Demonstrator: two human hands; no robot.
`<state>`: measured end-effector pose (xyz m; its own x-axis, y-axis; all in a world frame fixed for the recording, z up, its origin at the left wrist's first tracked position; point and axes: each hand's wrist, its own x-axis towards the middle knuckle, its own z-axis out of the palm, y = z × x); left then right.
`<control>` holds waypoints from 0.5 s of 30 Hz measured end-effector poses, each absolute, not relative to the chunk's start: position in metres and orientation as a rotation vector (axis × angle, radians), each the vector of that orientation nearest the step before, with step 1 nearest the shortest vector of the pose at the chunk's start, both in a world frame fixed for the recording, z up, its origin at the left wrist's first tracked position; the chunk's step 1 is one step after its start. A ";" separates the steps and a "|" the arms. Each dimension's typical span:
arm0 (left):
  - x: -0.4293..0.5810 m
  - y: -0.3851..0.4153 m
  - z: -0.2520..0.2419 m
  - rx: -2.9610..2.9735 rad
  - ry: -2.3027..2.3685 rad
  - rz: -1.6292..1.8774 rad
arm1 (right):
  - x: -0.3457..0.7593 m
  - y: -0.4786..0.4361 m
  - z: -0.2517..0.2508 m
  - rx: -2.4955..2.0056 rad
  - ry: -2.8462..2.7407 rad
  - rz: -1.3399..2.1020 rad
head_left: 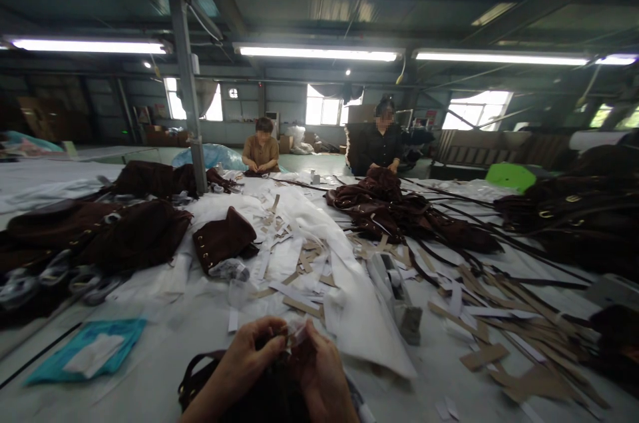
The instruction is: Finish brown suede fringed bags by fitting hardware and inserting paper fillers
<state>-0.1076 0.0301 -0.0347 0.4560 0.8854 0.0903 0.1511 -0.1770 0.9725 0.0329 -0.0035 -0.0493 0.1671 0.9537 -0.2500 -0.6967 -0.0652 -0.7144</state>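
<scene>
My left hand (252, 353) and my right hand (322, 366) meet at the front edge of the table, both with fingers closed in a pinch. A piece of thin, whitish clear wrapping (296, 332) shows between the fingertips, gripped by my right hand. Something small and metallic, perhaps a fitting, glints at my left fingertips, too blurred to name. Under both wrists lies a dark brown bag (234, 403), with a looped strap (196, 370) sticking out at its left. My forearms hide much of the bag.
A tape dispenser (392, 283) stands ahead right, near paper and cardboard strips (529, 323). A turquoise packet (124, 336) lies left. Brown bags (134, 230) are heaped on the left, and more brown pieces (379, 200) lie beyond. Two people (262, 148) work across the table.
</scene>
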 end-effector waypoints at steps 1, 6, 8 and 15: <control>-0.108 0.030 -0.036 1.619 0.933 0.871 | 0.033 -0.003 -0.051 -0.850 -0.338 1.441; -0.106 0.027 -0.036 1.620 0.990 0.920 | 0.036 0.000 -0.058 -0.842 -0.148 1.550; -0.105 0.027 -0.035 1.623 0.999 0.918 | 0.038 0.000 -0.060 -0.842 -0.162 1.564; -0.104 0.027 -0.032 1.675 0.998 0.840 | 0.033 -0.005 -0.059 -0.971 -0.525 1.389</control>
<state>-0.1035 0.0267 -0.0325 0.4242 0.9024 0.0755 0.2286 -0.1874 0.9553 0.0331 -0.0049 -0.0593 0.1583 0.9615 -0.2247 -0.5719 -0.0963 -0.8147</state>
